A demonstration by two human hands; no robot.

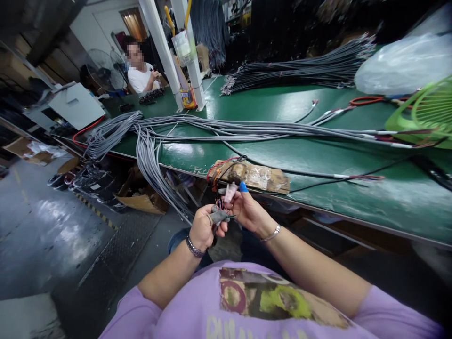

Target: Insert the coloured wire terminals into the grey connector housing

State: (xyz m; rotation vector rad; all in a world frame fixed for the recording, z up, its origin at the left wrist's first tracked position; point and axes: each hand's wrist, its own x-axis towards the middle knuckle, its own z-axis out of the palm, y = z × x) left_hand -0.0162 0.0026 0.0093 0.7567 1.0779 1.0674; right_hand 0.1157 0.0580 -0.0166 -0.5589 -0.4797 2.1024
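My left hand [206, 225] is closed around the end of a grey cable, its thumb and finger in grey covers. Thin coloured wires [219, 204] fan out from its grip. Close against them is my right hand [249, 212], with fingers curled inward at the wire ends; what they pinch is too small to make out. One of its fingers wears a blue cover and another a whitish wrap. Just beyond both hands, a worn wooden block [264, 178] with a dark lump and red and black wires lies at the bench edge.
Long grey cables [212, 126] run along the green bench [310, 157], and a bundle [155, 165] hangs over its front edge. Black cables [293, 70], a plastic bag [402, 66] and a green fan [423, 113] sit further back. Across the bench is another person [141, 77].
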